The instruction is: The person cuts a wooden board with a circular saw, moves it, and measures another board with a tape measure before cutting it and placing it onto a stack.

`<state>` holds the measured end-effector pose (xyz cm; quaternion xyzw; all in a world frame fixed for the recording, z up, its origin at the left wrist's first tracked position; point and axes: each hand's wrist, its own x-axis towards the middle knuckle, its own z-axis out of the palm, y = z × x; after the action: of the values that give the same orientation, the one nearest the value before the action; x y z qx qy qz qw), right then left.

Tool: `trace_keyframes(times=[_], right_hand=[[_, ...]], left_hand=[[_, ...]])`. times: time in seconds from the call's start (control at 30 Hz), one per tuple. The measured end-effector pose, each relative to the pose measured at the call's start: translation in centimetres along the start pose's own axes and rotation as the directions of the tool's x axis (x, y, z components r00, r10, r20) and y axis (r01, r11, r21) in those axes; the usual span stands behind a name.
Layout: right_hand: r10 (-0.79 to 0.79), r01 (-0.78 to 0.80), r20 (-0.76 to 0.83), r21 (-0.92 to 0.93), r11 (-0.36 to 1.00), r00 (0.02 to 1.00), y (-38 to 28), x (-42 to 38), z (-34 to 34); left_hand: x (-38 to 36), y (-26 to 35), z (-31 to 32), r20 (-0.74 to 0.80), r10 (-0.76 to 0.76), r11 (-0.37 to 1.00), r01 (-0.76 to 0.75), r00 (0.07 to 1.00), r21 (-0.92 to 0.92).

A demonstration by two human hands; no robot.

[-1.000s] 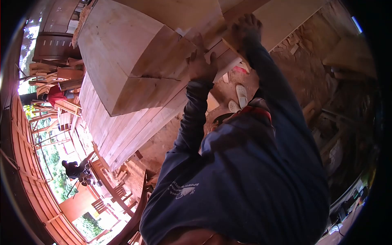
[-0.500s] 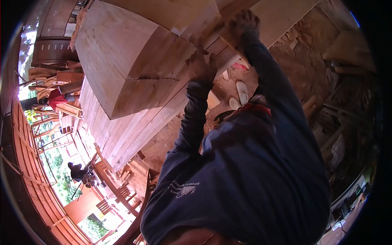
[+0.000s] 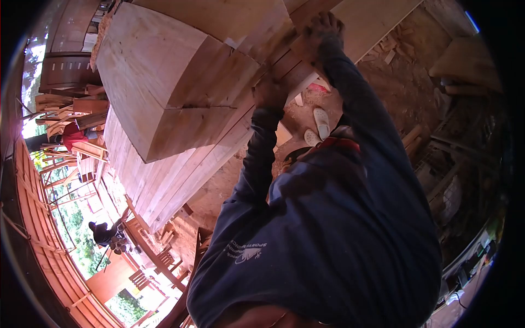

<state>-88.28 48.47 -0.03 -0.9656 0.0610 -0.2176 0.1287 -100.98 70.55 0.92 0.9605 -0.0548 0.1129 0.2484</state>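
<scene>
My right hand (image 3: 325, 34) is closed over a small wooden block (image 3: 303, 50), which lies against the large wooden panels at the top. To its lower left, my left hand (image 3: 269, 92) is at the corner of a big angular structure of pale boards (image 3: 202, 82). Shadow hides the fingers of my left hand, so whether they grip anything cannot be made out. Long joined planks (image 3: 180, 172) run beneath the structure toward the lower left.
Light clogs (image 3: 321, 123) and wood scraps (image 3: 390, 49) are on the dirt floor. Stacked timber (image 3: 74, 112) is at the left, beside a person in red (image 3: 72, 135). Another person in dark clothes (image 3: 101, 234) is at the lower left.
My left hand's fingers, spread half a second ago, have drawn in toward the wood. The block under my right hand has shifted slightly up and left. The view has moved a little.
</scene>
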Motion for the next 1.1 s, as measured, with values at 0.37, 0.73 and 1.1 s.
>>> trace_keyframes(times=[0.37,0.73,1.1], right_hand=[[-0.052,0.059,0.047,-0.168,0.984,0.998,-0.4,-0.1,-0.6],[-0.254,0.239,-0.063,-0.182,0.954,0.965,2.9,0.3,4.0],[-0.081,0.098,0.113,-0.152,0.983,0.99,0.7,0.5,2.5]], left_hand=[[-0.6,4.1,1.2,0.208,0.261,0.944,-0.203,0.943,-0.261],[-15.7,0.6,2.2,0.417,-0.089,0.956,0.195,0.905,-0.217],[-37.0,-20.2,10.9,0.633,-0.557,0.564,0.805,0.537,-0.185]])
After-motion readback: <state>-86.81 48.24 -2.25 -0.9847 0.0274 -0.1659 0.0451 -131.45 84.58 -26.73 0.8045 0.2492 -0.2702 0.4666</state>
